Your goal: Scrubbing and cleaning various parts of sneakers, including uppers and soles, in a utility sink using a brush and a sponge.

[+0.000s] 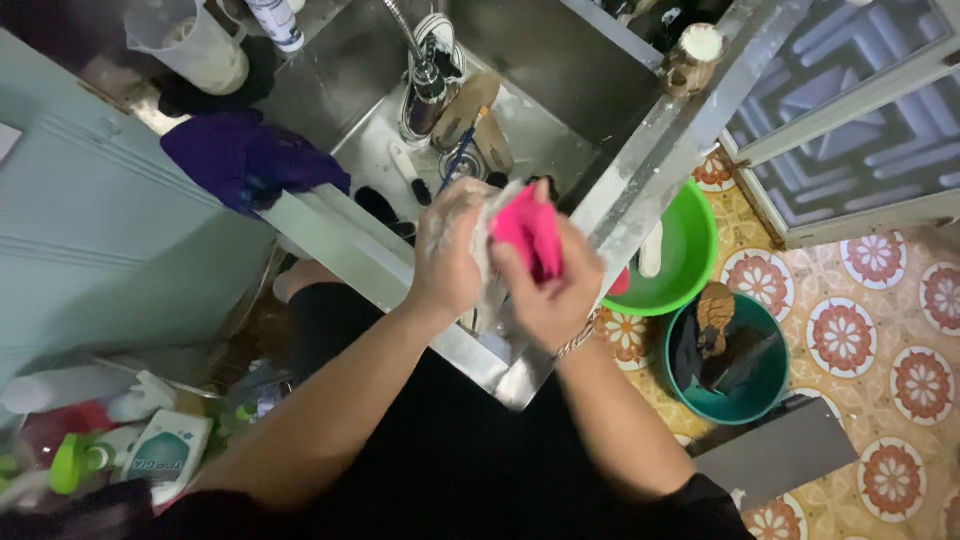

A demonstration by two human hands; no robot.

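Observation:
Over a steel sink (350,75), my left hand (447,250) and my right hand (550,295) meet on a pale, soapy shoe (487,225). The left hand, covered in suds, grips the shoe from the left. My right hand presses a bright pink cloth (530,232) against it. A thin bracelet (575,343) hangs on my right wrist. In the basin below lie a tap spout (425,85), a brush with a blue handle (462,150) and dark items, partly hidden by my hands.
A purple cloth (245,155) drapes over the sink's left rim. A clear jug (195,45) stands at the back left. On the patterned tile floor sit a light green basin (685,250) and a teal bucket (735,365) with dark shoes. Cleaning bottles (120,445) crowd the lower left.

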